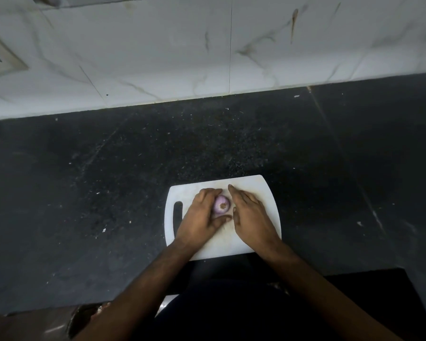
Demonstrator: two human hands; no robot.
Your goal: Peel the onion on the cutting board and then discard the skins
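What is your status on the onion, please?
Left hand grips the onion on the cutting board. Right hand open beside it. No loose skins visible. Nothing in the way.

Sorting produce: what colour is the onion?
Purple, with a brown root end; the onion shows in the head view.

Dark speckled counter (133,180) fills the middle of the frame, dotted with pale crumbs and crossed by a faint seam at right. White marble-veined wall tiles (158,45) span the top, meeting the counter along a slanted line. A socket plate (0,57) sits at the upper left edge, partly cut off.
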